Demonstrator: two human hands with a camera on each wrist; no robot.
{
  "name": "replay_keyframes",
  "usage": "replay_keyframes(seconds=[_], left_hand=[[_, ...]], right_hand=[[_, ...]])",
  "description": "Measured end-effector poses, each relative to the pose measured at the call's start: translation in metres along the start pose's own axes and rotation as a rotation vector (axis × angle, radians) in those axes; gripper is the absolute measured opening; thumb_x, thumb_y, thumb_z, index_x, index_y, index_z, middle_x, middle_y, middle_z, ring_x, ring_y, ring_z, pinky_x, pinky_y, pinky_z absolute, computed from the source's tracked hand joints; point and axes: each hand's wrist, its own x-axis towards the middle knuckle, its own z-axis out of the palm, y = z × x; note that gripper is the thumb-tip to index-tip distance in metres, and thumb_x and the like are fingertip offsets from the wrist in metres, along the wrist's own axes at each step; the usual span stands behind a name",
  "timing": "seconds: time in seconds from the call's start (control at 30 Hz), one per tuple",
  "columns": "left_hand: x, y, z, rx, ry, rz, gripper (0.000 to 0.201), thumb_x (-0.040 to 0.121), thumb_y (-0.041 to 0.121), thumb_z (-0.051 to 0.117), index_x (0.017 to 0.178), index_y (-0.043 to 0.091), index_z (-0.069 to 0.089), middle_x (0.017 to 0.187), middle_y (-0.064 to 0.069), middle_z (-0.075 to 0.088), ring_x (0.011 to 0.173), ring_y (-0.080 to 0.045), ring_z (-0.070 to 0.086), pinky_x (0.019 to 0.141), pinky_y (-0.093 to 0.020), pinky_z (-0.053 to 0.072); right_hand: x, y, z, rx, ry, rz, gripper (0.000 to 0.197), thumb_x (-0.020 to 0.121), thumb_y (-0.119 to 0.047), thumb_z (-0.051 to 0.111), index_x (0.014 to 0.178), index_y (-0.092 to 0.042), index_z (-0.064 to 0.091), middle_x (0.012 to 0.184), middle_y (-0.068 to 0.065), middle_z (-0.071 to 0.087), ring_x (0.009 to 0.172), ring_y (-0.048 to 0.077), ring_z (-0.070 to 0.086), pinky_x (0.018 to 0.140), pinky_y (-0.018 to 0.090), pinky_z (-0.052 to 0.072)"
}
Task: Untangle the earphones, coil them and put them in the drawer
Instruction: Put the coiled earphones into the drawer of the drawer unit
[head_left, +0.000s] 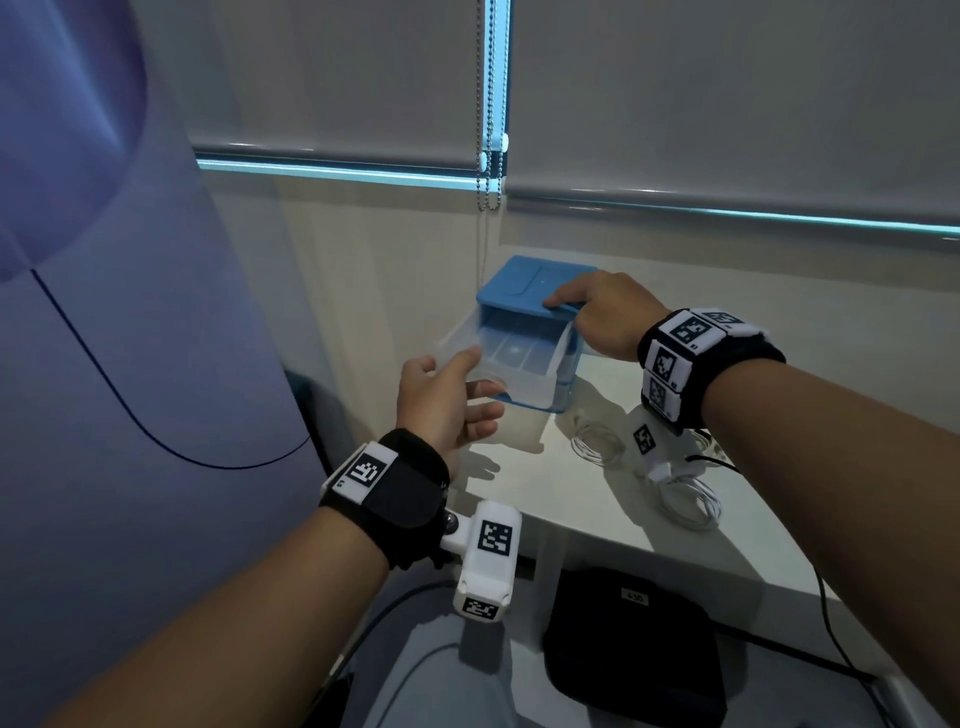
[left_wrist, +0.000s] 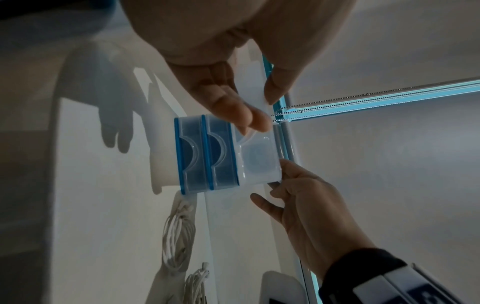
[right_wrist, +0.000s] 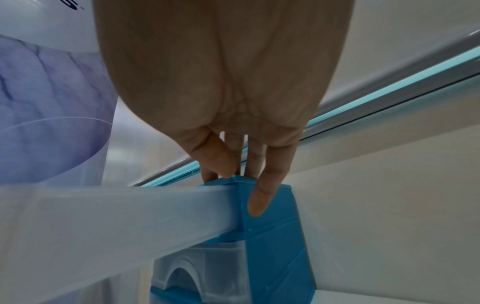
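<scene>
on the white table (head_left: 670, 525), left hand (head_left: 441, 400) pinching the pulled-out drawer (head_left: 514, 358), right hand (head_left: 602, 317) flat-fingered atop the blue organizer (head_left: 524, 286)

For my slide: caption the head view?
Left hand pulls top drawer open; right hand steadies the blue organiser.

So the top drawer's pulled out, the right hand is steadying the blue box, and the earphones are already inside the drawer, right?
Not quite: the head view shows the earphones coiled on the table, not inside. The top drawer is out and looks empty, held by the left hand; the right hand steadies the blue box.
</scene>
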Motion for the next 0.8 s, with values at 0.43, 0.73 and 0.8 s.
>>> replay_keyframes(seconds=[0.43,0.73,0.8], left_hand=[[-0.009,-0.001,-0.003,0.05,-0.015,-0.032,0.066,0.091,0.046,0.071,0.143,0.025,0.035,0.085,-0.006,0.062,0.048,-0.013,0.051,0.042,-0.025,0.044],[-0.006,0.008,-0.01,0.178,0.165,0.182,0.067,0.085,0.061,0.068,0.138,0.035,0.036,0.111,-0.002,0.055,0.093,-0.021,0.053,0.081,-0.042,0.051],[-0.007,0.014,-0.009,0.202,0.199,0.327,0.053,0.087,0.053,0.069,0.128,0.033,0.044,0.089,0.002,0.053,0.083,-0.018,0.054,0.081,-0.039,0.05]], right_hand=[[0.0,0.0,0.0,-0.001,-0.009,-0.005,0.057,0.094,0.006,0.042,0.141,-0.02,0.06,0.156,0.007,0.046,0.142,0.028,0.041,0.114,0.033,0.033],[0.005,0.006,-0.001,0.015,-0.001,-0.045,0.056,0.093,0.007,0.042,0.14,-0.018,0.059,0.151,0.01,0.049,0.137,0.029,0.044,0.107,0.032,0.036],[0.005,0.012,-0.001,0.055,0.082,-0.079,0.055,0.092,0.006,0.046,0.139,-0.018,0.059,0.14,0.009,0.05,0.129,0.028,0.048,0.098,0.03,0.037]])
